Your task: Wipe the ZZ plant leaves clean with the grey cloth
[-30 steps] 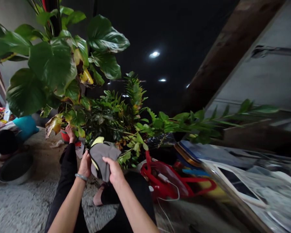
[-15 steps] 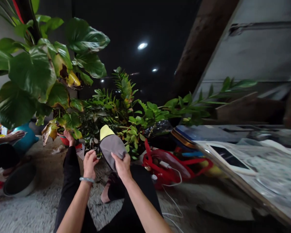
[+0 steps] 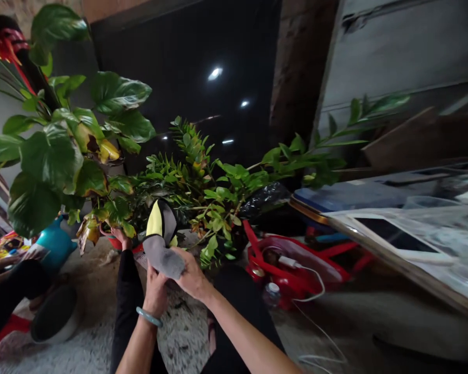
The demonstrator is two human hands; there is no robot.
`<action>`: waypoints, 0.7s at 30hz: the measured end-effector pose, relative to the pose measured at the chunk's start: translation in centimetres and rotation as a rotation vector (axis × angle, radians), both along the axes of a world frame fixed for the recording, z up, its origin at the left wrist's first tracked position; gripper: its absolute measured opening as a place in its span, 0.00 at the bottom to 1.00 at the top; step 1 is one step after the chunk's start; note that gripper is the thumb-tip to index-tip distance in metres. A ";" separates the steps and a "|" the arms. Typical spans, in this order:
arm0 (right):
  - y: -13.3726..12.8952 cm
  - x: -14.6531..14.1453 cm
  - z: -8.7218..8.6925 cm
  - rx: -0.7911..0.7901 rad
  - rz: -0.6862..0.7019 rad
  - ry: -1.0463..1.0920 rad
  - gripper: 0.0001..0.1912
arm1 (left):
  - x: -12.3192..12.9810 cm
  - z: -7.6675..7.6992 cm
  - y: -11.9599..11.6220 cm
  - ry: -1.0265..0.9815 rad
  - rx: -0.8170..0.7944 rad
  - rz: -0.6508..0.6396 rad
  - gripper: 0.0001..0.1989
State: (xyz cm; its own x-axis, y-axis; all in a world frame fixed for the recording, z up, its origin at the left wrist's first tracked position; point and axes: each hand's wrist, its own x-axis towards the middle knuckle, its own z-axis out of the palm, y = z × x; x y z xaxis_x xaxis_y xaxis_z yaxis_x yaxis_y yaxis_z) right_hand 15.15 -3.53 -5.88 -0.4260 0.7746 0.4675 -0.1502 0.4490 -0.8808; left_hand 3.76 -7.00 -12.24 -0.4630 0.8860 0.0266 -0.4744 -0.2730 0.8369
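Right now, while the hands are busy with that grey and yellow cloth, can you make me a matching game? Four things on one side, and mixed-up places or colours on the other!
Things:
1. Grey-and-yellow cloth piece
2. Bracelet
3. White-framed screen
4. Red bag

Clues:
A. Lying on the tabletop
B. Open, with a small white block at its top
C. Pale bluish grey all round
D. At the left hand and right hand

Right pairs: 1-D, 2-C, 3-A, 4-B.
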 end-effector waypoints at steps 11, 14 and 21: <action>5.8 1.7 -4.5 -0.530 0.427 0.039 0.09 | -0.3 -1.1 1.3 0.092 -0.259 0.073 0.25; 7.1 1.0 -5.2 -0.580 0.425 0.067 0.10 | -0.7 -0.4 1.3 0.172 -0.278 0.093 0.25; 12.5 0.8 -4.4 -0.708 0.645 0.187 0.20 | -4.1 3.9 -0.1 0.310 -0.276 0.195 0.31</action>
State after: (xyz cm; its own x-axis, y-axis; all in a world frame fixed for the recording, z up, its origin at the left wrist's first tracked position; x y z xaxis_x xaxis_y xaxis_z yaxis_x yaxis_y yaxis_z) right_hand 15.95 8.93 -10.30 -0.8329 0.5465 0.0868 -0.3465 -0.3928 -0.8518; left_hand -0.32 -7.09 -8.39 -0.6290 0.7766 -0.0350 -0.1524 -0.0790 0.9852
